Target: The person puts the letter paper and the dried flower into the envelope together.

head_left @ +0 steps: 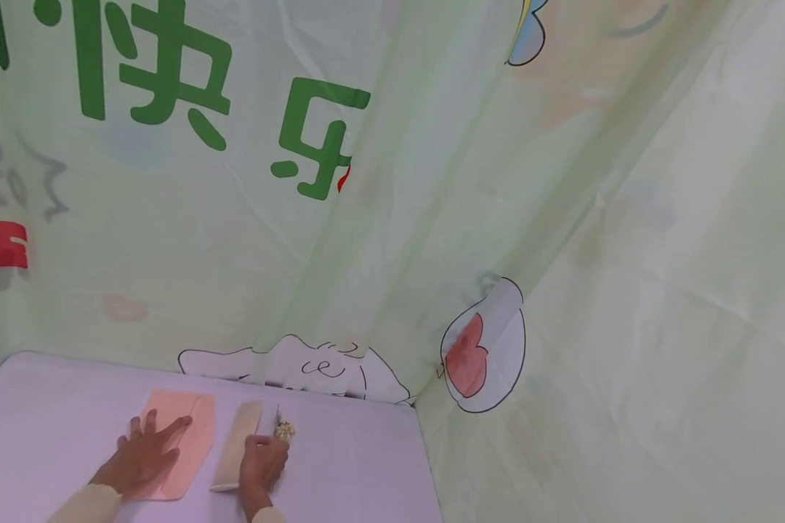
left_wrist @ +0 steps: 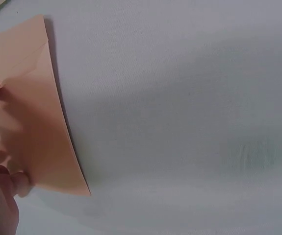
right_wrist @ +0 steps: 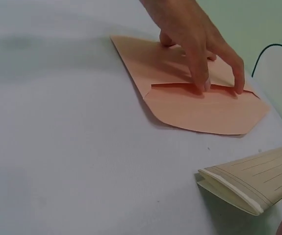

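A pink envelope (head_left: 192, 436) lies on the table with its flap unfolded toward the right. My left hand (head_left: 140, 454) rests on it with spread fingers, and fingertips (right_wrist: 203, 87) touch the envelope's opening edge. Right of the envelope is a folded sheet of lined letter paper (right_wrist: 258, 178), beige, its folded end slightly raised above its shadow. My right hand (head_left: 262, 465) grips the right side of this paper with curled fingers; most of the hand is outside the right wrist view. A small bunch of dried flowers (head_left: 284, 430) lies just beyond the right hand, its stems partly hidden.
The table (head_left: 360, 465) has a pale, smooth cover. Behind it and to its right hang light green printed curtains (head_left: 235, 276) with large green characters and cartoon drawings. The table's right edge runs close to the right curtain.
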Demonstrator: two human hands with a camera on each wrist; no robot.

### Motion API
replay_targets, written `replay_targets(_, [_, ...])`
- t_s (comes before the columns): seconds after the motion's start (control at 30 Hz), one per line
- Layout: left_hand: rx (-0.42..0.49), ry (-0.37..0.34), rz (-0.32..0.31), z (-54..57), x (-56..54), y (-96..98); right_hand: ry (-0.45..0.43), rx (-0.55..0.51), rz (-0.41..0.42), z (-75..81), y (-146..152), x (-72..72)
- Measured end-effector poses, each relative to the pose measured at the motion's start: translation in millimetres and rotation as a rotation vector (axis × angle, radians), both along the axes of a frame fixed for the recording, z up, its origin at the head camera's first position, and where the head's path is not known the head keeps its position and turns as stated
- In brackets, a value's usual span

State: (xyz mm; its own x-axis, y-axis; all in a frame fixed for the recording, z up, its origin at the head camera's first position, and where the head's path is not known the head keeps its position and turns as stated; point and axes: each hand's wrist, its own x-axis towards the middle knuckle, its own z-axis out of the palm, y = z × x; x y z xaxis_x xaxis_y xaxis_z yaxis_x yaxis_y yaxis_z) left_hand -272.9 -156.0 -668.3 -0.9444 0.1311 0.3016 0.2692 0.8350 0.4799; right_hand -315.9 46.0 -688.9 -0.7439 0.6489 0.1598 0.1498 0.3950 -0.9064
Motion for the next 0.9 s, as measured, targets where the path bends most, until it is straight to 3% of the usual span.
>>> replay_targets(0.2, [-0.001,-0.006,0.001,-0.9,-3.0,-1.3,-0.007,-0.182,0.085,15.7,-6.3,-1.4])
replay_targets(0.37, [0.005,0.014,0.006,-7.6,-4.2,-2.0,-0.07,-0.161,0.086,24.3,-14.6,-0.7])
replay_targets(0.47, [0.021,0.021,0.003,-5.2,-3.1,-2.1,-0.076,-0.155,0.075,31.0,-20.0,2.1])
replay_targets(0.67, [0.048,-0.072,-0.013,2.3,-4.9,-2.0,-0.087,-0.216,0.113,25.9,-28.3,5.1])
replay_targets(0.9, [0.007,-0.136,-0.007,-25.5,-23.1,-9.7,-0.099,-0.24,0.134,10.1,-39.2,5.5])
